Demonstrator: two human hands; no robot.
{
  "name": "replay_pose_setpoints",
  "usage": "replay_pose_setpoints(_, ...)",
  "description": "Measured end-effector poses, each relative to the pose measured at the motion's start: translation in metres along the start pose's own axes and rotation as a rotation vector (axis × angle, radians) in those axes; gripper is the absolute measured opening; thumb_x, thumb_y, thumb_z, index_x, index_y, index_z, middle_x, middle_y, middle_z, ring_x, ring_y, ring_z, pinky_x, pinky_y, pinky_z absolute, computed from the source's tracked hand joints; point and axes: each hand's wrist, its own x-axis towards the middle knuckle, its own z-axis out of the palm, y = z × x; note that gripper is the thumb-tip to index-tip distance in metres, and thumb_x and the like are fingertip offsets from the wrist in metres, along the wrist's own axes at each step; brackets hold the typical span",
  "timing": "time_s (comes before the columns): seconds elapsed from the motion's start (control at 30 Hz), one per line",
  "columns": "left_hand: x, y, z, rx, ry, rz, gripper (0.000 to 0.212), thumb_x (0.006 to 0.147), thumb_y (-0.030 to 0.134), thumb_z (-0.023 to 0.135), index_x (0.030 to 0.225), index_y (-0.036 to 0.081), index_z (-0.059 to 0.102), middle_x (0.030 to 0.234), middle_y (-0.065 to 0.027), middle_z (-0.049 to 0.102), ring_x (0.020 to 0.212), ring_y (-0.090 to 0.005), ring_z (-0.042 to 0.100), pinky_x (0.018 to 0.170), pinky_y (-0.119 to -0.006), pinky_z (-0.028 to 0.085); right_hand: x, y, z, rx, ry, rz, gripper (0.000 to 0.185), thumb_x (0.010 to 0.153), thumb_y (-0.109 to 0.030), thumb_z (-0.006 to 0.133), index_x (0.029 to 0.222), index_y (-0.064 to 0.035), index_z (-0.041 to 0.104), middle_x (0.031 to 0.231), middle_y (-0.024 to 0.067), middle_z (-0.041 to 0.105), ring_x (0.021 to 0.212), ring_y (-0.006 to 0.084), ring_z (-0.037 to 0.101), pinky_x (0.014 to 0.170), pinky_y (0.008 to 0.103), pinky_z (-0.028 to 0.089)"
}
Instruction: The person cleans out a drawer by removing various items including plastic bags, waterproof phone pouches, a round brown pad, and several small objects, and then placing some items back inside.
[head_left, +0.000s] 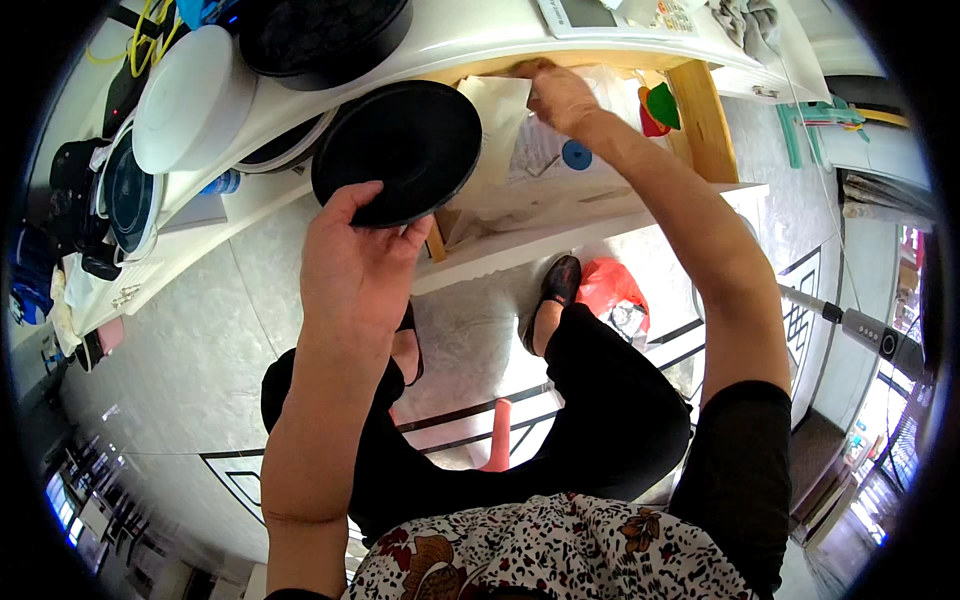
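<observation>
My left hand (367, 262) grips the near rim of a round black disc (405, 150), perhaps a lid or shallow plate, and holds it tilted beside an open wooden drawer (705, 120). My right hand (562, 97) reaches into the far part of that drawer. Its fingers are blurred near the drawer's back edge, so whether they hold anything does not show. Below it lie pale papers (491, 135) and clear plastic, with a round blue disc (577, 154) on top. A red and green item (662, 109) lies at the drawer's right side.
On the white tabletop stand a black round pan (322, 37) with dark contents, a white bowl (191, 101) and a white device (585, 19) with a display. A red plastic bag (611, 285) lies near my foot. A grey stick-shaped handle (877, 334) leans at right.
</observation>
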Motion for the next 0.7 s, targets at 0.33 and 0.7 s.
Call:
replay_pose_setpoints(0.33,-0.004,-0.001,0.000,0.047,0.065,0.006,0.022,0.079,0.001,0.046,0.101,-0.003,0.045,0.093,-0.0144,0.054,0.080,-0.0210,0.053,0.068,-0.031,0.043,-0.047,0.026,-0.016,-0.158,-0.483,0.023,0.042,0.057,-0.027,0.075,0.087,-0.0047,0.055,0.088,0.0126,0.058,0.088,0.0296,0.054,0.077,0.0356,0.044)
replay_pose_setpoints(0.7,-0.002,-0.001,-0.003,0.066,0.040,0.016,0.022,0.079,0.001,0.046,0.101,-0.002,0.045,0.092,-0.0140,0.054,0.079,-0.0202,0.052,0.065,-0.031,0.043,-0.039,0.067,-0.043,0.723,-0.329,0.454,0.029,0.069,-0.013,0.067,0.092,0.0023,0.059,0.079,0.0123,0.060,0.069,0.0179,0.060,0.056,0.0268,0.051)
